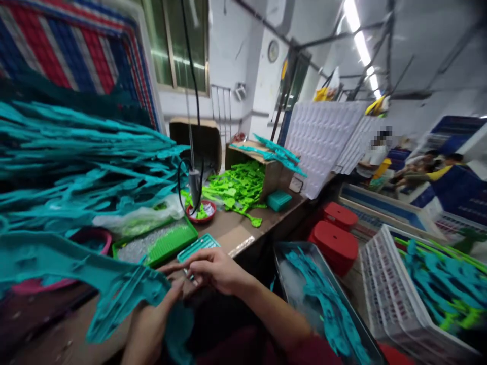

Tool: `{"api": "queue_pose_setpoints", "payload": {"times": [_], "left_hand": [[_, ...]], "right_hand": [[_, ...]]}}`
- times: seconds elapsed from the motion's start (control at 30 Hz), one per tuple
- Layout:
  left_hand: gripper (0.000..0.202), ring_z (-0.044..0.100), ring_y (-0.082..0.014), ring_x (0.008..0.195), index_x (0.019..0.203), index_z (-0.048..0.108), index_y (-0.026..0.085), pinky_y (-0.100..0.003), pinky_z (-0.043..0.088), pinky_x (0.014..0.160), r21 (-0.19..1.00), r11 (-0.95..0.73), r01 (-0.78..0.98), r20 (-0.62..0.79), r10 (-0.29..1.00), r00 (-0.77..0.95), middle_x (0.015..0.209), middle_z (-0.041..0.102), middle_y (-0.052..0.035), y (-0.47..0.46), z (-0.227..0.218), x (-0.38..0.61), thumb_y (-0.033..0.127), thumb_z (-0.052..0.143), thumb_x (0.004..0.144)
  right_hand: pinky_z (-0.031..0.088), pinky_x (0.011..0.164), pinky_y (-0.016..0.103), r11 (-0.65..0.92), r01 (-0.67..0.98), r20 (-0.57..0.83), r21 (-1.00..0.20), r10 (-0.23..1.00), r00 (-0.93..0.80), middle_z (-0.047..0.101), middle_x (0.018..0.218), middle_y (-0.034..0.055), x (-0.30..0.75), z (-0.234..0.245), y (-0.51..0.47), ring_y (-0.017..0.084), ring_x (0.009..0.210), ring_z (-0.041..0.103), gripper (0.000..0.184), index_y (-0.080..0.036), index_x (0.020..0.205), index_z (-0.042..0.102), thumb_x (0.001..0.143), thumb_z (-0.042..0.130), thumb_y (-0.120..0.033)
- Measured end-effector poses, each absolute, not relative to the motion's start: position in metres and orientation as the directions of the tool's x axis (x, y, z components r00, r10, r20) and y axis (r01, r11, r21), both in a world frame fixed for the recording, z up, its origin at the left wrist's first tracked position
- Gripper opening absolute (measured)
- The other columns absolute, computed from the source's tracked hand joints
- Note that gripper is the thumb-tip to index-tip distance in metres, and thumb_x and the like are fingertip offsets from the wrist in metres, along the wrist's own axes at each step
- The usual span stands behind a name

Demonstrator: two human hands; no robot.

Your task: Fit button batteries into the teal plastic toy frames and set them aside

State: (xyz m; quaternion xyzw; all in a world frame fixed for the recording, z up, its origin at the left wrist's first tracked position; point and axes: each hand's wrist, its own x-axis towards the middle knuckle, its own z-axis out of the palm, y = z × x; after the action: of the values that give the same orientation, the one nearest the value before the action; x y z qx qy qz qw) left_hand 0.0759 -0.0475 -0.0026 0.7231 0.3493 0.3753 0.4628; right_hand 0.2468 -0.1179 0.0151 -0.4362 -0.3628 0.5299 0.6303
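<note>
A long teal plastic part (87, 268), ribbed along its wide end, stretches in from the left edge of the head view. My left hand (162, 309) is closed at its near end and seems to grip it, though the palm side is hidden. My right hand (218, 271) meets the left one, its fingers bent and pressed together. Between the fingertips a small shiny piece (188, 275) shows, too little of it to name. Just beyond the hands are a teal slotted tray (200, 247) and a green tray (178, 238) of small clear pieces.
Teal parts (95, 152) are heaped at left. A red bowl (207, 215), lime-green parts (232, 187) and a cardboard box (272, 180) stand on the bench. A grey bin (283, 248), red stools (335, 243) and a white crate (391, 284) are at right. People sit farther back.
</note>
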Motion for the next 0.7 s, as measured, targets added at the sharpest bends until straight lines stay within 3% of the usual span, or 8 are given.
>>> {"api": "queue_pose_setpoints", "payload": {"times": [0.13, 0.27, 0.37, 0.43, 0.5, 0.6, 0.67, 0.7], "left_hand": [[0.037, 0.073, -0.0286, 0.089, 0.096, 0.069, 0.022, -0.041, 0.059, 0.087, 0.958, -0.194, 0.209, 0.092, 0.904, 0.417, 0.093, 0.075, -0.0065, -0.07, -0.024, 0.073, 0.056, 0.068, 0.081], [0.033, 0.07, -0.0268, 0.097, 0.1, 0.066, 0.022, -0.04, 0.057, 0.091, 0.96, -0.158, 0.23, 0.081, 0.947, 0.311, 0.101, 0.072, -0.0065, -0.08, -0.038, 0.064, 0.051, 0.066, 0.085], [0.03, 0.069, -0.025, 0.096, 0.099, 0.062, 0.023, -0.04, 0.053, 0.096, 0.941, -0.189, 0.28, 0.124, 0.964, 0.234, 0.097, 0.069, -0.0044, -0.079, -0.046, 0.058, 0.049, 0.067, 0.086], [0.032, 0.067, -0.0232, 0.09, 0.101, 0.059, 0.024, -0.04, 0.05, 0.097, 0.939, -0.18, 0.294, 0.127, 0.973, 0.191, 0.093, 0.067, -0.0022, -0.076, -0.051, 0.055, 0.049, 0.07, 0.085], [0.036, 0.065, -0.022, 0.085, 0.103, 0.056, 0.024, -0.041, 0.049, 0.096, 0.936, -0.147, 0.32, 0.105, 0.984, 0.147, 0.09, 0.065, -0.0007, -0.072, -0.054, 0.052, 0.051, 0.071, 0.084], [0.039, 0.063, -0.0238, 0.089, 0.098, 0.058, 0.023, -0.044, 0.045, 0.102, 0.916, -0.128, 0.379, 0.079, 0.987, 0.143, 0.09, 0.063, -0.002, -0.063, -0.06, 0.05, 0.056, 0.07, 0.083], [0.038, 0.063, -0.0259, 0.098, 0.09, 0.06, 0.023, -0.046, 0.038, 0.11, 0.913, -0.136, 0.385, 0.069, 0.981, 0.183, 0.091, 0.065, -0.004, -0.058, -0.064, 0.05, 0.059, 0.066, 0.084], [0.039, 0.063, -0.0268, 0.101, 0.084, 0.061, 0.023, -0.046, 0.036, 0.113, 0.921, -0.133, 0.367, 0.049, 0.972, 0.229, 0.092, 0.066, -0.0051, -0.057, -0.065, 0.05, 0.062, 0.062, 0.086]], "right_hand": [[0.046, 0.061, 0.02, 0.049, -0.196, 0.034, -0.979, 0.996, 0.077, 0.069, 0.086, -0.0011, 0.227, -0.001, -0.124, 0.01, 0.068, 0.06, 0.035, -0.018, 0.105, 0.068, 0.076, 0.078, -0.036], [0.048, 0.064, 0.022, 0.012, -0.018, 0.009, -1.0, 0.988, 0.151, 0.065, 0.077, -0.0039, 0.225, -0.026, -0.123, 0.013, 0.072, 0.064, 0.037, -0.019, 0.09, 0.057, 0.073, 0.083, -0.04], [0.046, 0.064, 0.023, 0.067, 0.229, 0.102, -0.971, 0.984, 0.144, 0.062, 0.072, -0.0032, 0.222, -0.036, -0.123, 0.013, 0.07, 0.062, 0.029, -0.019, 0.083, 0.059, 0.085, 0.075, -0.043], [0.048, 0.071, 0.025, 0.191, 0.46, 0.26, -0.867, 0.961, 0.091, 0.065, 0.078, 0.0004, 0.22, -0.04, -0.124, 0.014, 0.076, 0.062, 0.022, -0.018, 0.088, 0.064, 0.096, 0.063, -0.038], [0.048, 0.078, 0.029, 0.31, 0.707, 0.406, -0.636, 0.913, -0.035, 0.067, 0.086, 0.0056, 0.219, -0.044, -0.125, 0.017, 0.083, 0.06, 0.024, -0.016, 0.099, 0.068, 0.104, 0.048, -0.029], [0.049, 0.074, 0.033, 0.411, 0.873, 0.439, -0.262, 0.857, -0.271, 0.066, 0.086, 0.0112, 0.223, -0.056, -0.128, 0.021, 0.082, 0.058, 0.035, -0.009, 0.111, 0.067, 0.105, 0.034, -0.017], [0.049, 0.071, 0.033, 0.414, 0.881, 0.46, -0.228, 0.843, -0.277, 0.066, 0.084, 0.0119, 0.23, -0.064, -0.131, 0.021, 0.08, 0.058, 0.035, -0.007, 0.114, 0.066, 0.104, 0.033, -0.014], [0.049, 0.07, 0.033, 0.375, 0.874, 0.494, -0.308, 0.849, -0.19, 0.066, 0.084, 0.0113, 0.234, -0.066, -0.134, 0.021, 0.08, 0.059, 0.033, -0.009, 0.113, 0.066, 0.104, 0.035, -0.015]]}}
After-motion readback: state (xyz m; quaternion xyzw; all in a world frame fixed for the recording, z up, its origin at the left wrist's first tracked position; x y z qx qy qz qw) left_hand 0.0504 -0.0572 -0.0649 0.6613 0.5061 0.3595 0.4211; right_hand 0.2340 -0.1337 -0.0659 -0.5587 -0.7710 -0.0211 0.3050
